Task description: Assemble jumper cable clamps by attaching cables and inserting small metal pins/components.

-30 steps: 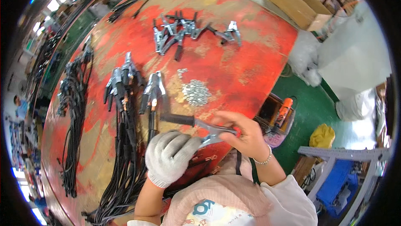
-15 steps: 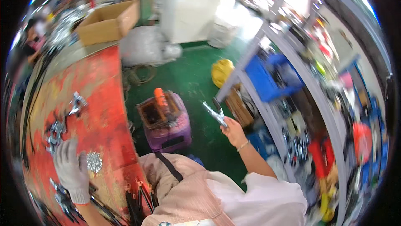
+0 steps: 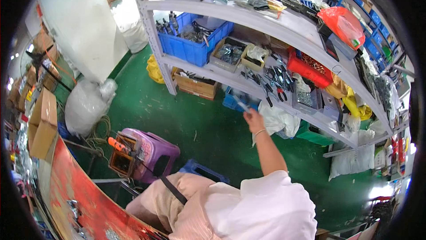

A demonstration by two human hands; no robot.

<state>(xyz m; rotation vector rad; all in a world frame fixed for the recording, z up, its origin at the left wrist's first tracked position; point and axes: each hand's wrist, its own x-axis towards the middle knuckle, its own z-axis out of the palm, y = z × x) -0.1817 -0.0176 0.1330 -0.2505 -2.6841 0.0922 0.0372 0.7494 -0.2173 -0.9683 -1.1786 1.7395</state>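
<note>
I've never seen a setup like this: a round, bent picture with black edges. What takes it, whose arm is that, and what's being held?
There is no machine here, just a person working bare-handed. The camera is a wide fisheye worn on the head and looking down, so straight edges bend near the rim. The right hand holds a silvery thing, too blurred to identify, out in front of a shelf. The left hand is out of view. The shelf carries a blue bin, a red bin and hand tools. At lower left, metal parts lie on a worn red table. A purple stool stands on the green floor.
</note>
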